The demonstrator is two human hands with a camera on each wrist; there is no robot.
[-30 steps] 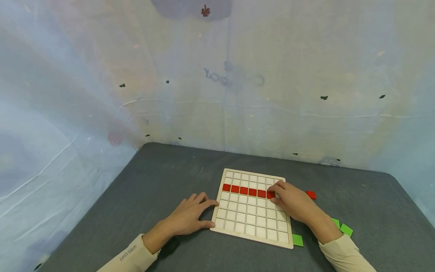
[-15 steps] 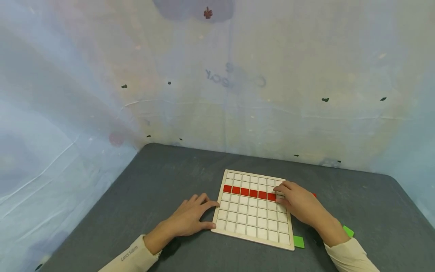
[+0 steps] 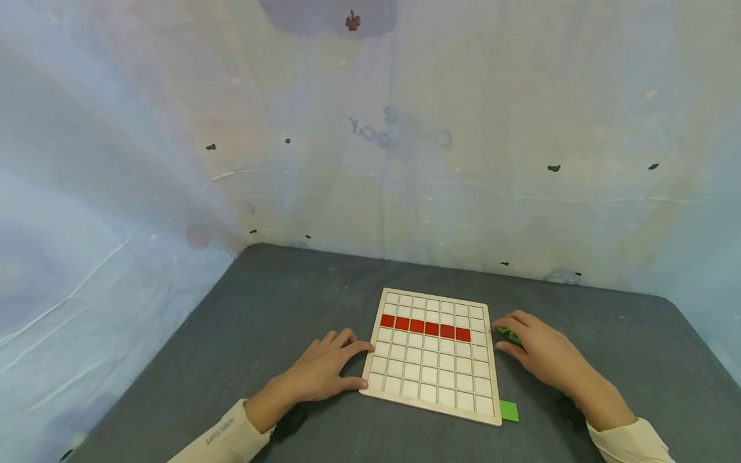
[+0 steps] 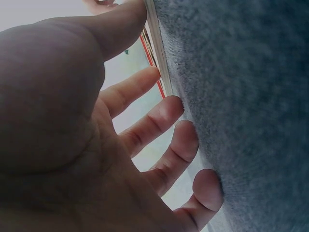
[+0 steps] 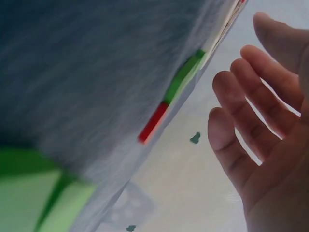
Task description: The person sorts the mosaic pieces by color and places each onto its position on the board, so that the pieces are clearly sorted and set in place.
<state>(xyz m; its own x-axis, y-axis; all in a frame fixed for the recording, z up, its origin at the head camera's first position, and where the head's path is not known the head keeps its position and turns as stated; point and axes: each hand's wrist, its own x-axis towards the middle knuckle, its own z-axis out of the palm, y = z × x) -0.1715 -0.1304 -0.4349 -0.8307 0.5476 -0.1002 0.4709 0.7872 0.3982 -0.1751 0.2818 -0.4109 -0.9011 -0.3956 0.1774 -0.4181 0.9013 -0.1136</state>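
A square wooden grid board (image 3: 428,402) with pale cells lies on the table. Several red tiles (image 3: 431,328) fill part of its third row from the back; the row's rightmost cell is pale. My left hand (image 3: 315,370) rests at the board's left edge, thumb and index finger touching the frame, other fingers relaxed. Just right of the board hovers my right hand (image 3: 544,350), fingers spread and bare in the right wrist view (image 5: 270,111). Green tiles (image 3: 511,335) show between its thumb and fingers, lying below on the table. A red tile (image 5: 154,123) lies near them in the right wrist view.
One green tile (image 3: 509,411) lies against the board's lower right corner. Other green tiles (image 5: 34,193) loom close in the right wrist view. The dark grey table (image 3: 312,283) meets a pale hanging sheet (image 3: 405,212) at the back and left.
My right hand has moved off the board's third row to the right, uncovering the right column and covering the loose tiles there. My left hand has stayed at the board's edge.
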